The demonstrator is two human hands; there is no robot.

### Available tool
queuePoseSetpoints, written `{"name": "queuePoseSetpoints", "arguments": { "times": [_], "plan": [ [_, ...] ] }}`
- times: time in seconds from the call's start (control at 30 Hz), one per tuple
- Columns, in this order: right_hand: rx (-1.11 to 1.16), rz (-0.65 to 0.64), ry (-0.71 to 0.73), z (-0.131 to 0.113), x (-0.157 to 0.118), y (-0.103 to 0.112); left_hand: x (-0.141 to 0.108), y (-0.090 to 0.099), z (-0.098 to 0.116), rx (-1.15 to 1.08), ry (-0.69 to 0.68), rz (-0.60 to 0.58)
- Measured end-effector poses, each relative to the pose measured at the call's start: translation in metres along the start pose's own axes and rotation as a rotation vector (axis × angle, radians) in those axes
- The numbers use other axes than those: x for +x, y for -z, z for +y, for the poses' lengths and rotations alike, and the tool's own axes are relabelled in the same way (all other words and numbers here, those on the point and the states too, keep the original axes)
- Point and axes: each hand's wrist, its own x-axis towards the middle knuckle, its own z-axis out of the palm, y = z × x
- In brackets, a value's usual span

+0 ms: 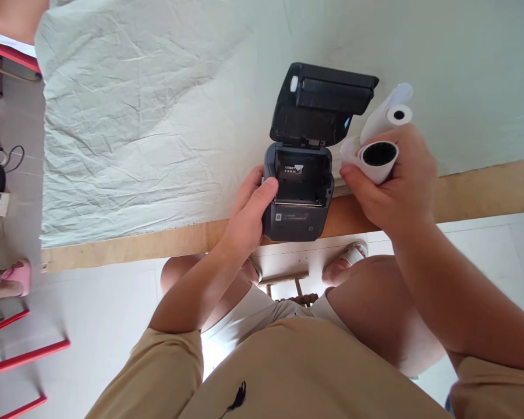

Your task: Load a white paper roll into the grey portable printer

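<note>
A small dark label printer is held near the table's front edge, its lid raised and its paper bay showing nothing inside but a printed label. My left hand grips the printer's left side, thumb on the rim of the bay. To the right of the printer, my right hand is wrapped round a white paper roll with a wide dark core. Just beyond that hand is a second, narrower white roll with a loose flap of paper; whether my fingers touch it is hidden.
A wrinkled pale green cloth covers the table, with a bare wooden edge at the front. Red metal legs, a pink shoe and cables are at the left. Part of another person shows at the upper left.
</note>
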Motion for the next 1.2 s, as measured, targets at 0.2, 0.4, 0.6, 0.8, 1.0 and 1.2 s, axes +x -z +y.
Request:
{"name": "queuePoseSetpoints", "arguments": {
  "times": [0.2,0.4,0.6,0.8,1.0,1.2],
  "plan": [
    [-0.107,-0.087,-0.031,-0.004,0.005,0.009,0.0,0.002,-0.001,-0.027,0.02,-0.033],
    [-0.156,-0.051,-0.012,0.002,0.003,0.003,0.0,-0.001,0.002,-0.055,0.023,-0.037],
    [-0.081,-0.04,0.044,-0.001,0.002,0.004,-0.001,-0.002,0.002,-0.059,0.01,-0.032],
    [-0.091,0.399,0.171,0.033,0.017,0.012,0.0,0.001,-0.001,-0.051,0.004,-0.048],
    [-0.195,0.162,-0.03,0.059,0.021,0.005,-0.002,0.004,-0.004,-0.065,-0.039,-0.075],
    [-0.217,0.157,-0.161,0.053,0.02,0.002,-0.003,0.005,-0.005,-0.082,0.018,-0.071]
  ]
}}
